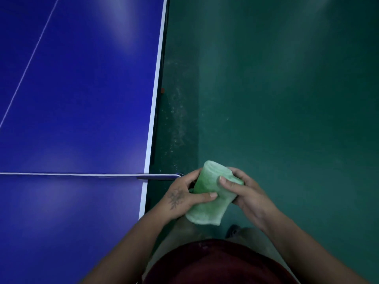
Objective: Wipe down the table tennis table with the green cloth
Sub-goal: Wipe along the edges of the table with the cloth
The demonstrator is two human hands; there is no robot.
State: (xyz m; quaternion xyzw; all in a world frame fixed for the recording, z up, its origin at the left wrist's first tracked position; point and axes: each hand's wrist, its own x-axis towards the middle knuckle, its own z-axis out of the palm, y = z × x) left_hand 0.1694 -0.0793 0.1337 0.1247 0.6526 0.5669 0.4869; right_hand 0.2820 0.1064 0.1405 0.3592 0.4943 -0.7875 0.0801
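Observation:
The green cloth, folded into a thick pad, is held in front of my body, over the floor just right of the table's edge. My left hand grips its left side, thumb lying across the front. My right hand grips its right side, thumb pressed on the upper part. The blue table tennis table fills the left half of the view, its white sideline running down beside my left forearm. Neither hand touches the table.
The net crosses the table as a thin white line, and its post bracket sticks out past the edge close to my left hand. A dark green floor lies to the right. One foot shows below the cloth.

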